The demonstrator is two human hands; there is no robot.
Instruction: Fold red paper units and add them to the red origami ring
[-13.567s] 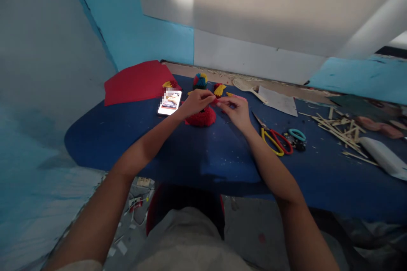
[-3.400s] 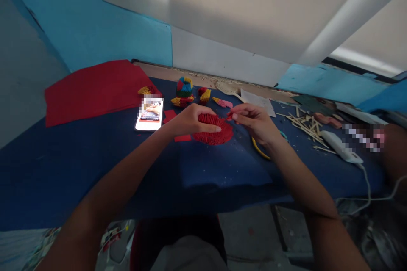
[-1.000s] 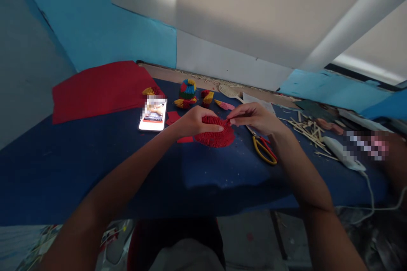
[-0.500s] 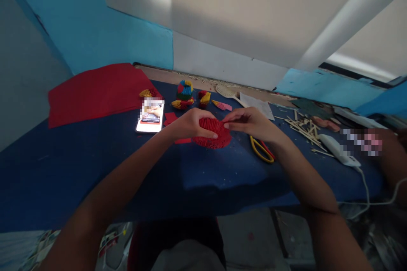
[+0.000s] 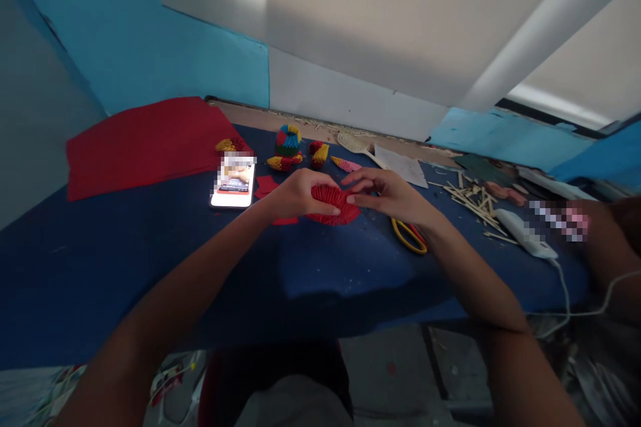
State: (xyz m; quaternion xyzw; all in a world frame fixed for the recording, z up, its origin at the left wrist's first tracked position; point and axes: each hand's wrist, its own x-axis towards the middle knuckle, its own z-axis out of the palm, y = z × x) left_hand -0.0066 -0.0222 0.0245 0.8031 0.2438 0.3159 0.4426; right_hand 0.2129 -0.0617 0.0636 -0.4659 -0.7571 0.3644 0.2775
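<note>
A round red folded-paper piece (image 5: 329, 197), built of many small pleated units, is held just above the blue table. My left hand (image 5: 305, 195) is closed around its left side, thumb lying across the near face. At its right edge is my right hand (image 5: 383, 192), fingers apart and arched, with the thumb tip at the paper's rim. Nothing shows between those fingers. Under and behind the left hand lie flat red paper pieces (image 5: 267, 185). Yellow-and-red handled scissors (image 5: 409, 237) rest below the right wrist, their blades hidden.
A lit phone (image 5: 233, 183) stands left of my hands, before a large red sheet (image 5: 145, 147). Behind are several folded-paper models (image 5: 289, 141) and a fly swatter (image 5: 353, 143). Rightward lie thin sticks (image 5: 471, 201), a white corded device (image 5: 525, 233) and another person's arm (image 5: 608, 233).
My right fingers have lifted and spread from their pinch at the red piece's right edge. My left hand keeps its hold. The whole view has shifted slightly.
</note>
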